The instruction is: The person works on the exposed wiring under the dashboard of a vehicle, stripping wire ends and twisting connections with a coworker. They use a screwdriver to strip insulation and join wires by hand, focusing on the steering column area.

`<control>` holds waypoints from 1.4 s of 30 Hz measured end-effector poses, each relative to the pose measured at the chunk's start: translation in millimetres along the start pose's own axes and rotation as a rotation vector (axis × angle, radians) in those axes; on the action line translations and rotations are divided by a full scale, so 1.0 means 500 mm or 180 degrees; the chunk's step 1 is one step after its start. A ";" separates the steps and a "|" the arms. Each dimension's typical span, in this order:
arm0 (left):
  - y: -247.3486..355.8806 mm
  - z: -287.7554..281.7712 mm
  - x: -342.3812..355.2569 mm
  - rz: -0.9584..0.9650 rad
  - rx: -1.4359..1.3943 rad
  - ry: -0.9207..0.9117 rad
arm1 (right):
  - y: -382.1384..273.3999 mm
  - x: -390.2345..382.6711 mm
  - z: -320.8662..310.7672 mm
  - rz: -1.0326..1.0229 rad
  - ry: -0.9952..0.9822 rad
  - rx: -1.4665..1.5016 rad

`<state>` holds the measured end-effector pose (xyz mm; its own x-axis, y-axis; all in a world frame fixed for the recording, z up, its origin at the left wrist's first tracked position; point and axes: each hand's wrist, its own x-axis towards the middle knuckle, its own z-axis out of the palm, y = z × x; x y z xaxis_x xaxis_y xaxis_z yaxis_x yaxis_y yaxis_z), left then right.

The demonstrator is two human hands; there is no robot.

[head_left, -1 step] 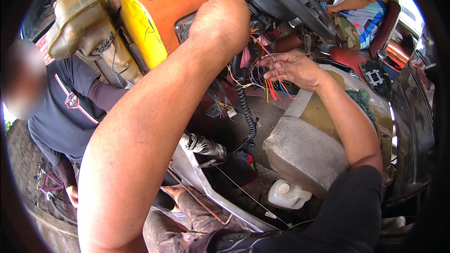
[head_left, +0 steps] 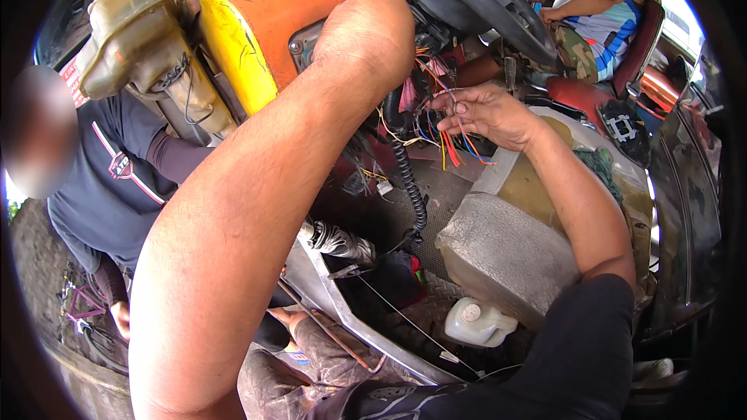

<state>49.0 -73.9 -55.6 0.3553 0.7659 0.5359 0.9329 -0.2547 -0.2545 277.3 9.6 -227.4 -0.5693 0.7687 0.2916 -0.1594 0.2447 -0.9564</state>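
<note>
My right hand (head_left: 492,115) is beside a bundle of thin coloured wires (head_left: 454,149) under the dashboard, its thumb and fingertips pinched on some of them. Red, yellow, blue and orange wire ends hang loose below the fingers. My left hand (head_left: 372,19) reaches in front of the orange dashboard (head_left: 299,4), and its fingers are turned away and hidden. Just below its wrist a black corrugated wiring sleeve (head_left: 405,167) runs down toward the floor. Other wires and connectors show behind it.
A steering wheel (head_left: 506,12) stands above the wires. To the right are a grey padded box (head_left: 510,257) and a white plastic jug (head_left: 480,322). At left, a person in a dark shirt (head_left: 109,179) stands by a yellowed plastic tank (head_left: 136,39). Another person (head_left: 595,15) sits at upper right.
</note>
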 end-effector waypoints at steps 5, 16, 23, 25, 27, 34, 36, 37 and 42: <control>-0.005 0.000 0.001 -0.0056 -0.0052 0.0085 | -0.006 0.006 -0.003 -0.0027 0.0004 -0.0070; -0.011 0.004 0.001 -0.0074 -0.0081 0.0057 | -0.009 0.005 0.003 -0.0005 0.0062 0.0030; -0.013 0.006 0.001 -0.0051 -0.0102 0.0073 | -0.013 0.003 0.005 0.0012 0.0069 -0.0006; -0.015 0.006 0.000 -0.0066 -0.0121 0.0042 | -0.013 0.002 0.006 0.0021 0.0064 0.0006; -0.014 0.006 0.002 -0.0064 -0.0091 -0.0002 | -0.012 0.003 0.005 0.0032 0.0058 -0.0015; -0.019 0.013 0.004 -0.0029 -0.0105 0.0048 | -0.006 0.004 0.002 0.0055 0.0040 0.0058; -0.020 0.015 0.003 0.0055 0.0002 0.0089 | -0.004 0.003 0.001 0.0052 0.0074 0.0039; -0.020 0.015 0.003 0.0052 -0.0038 0.0122 | -0.004 0.003 0.001 0.0050 0.0086 0.0022; -0.016 0.006 -0.001 0.0085 0.0115 0.0137 | -0.006 0.004 0.003 0.0027 0.0120 -0.0053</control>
<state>41.4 -70.5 -56.4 0.3830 0.7327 0.5625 0.9206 -0.2526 -0.2978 275.6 9.5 -224.1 -0.5397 0.7924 0.2843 -0.1413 0.2477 -0.9585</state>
